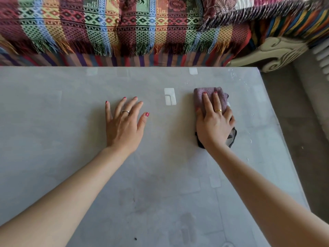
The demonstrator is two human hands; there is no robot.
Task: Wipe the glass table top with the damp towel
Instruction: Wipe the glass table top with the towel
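The grey glass table top (71, 122) fills most of the view. A mauve folded towel (199, 97) with a dark edge lies on it towards the far right. My right hand (214, 122) presses flat on the towel, fingers stretched over it and thumb at its left side. My left hand (124, 122) rests flat on the bare glass to the left of the towel, fingers spread, holding nothing. Water droplets (235, 75) glisten near the table's far right corner.
A sofa under a striped, fringed woven throw (115, 32) runs along the table's far edge. Its carved cream armrest (272, 54) stands past the far right corner. Grey floor (293, 131) lies beyond the table's right edge. A small dark speck (135, 239) sits near the front.
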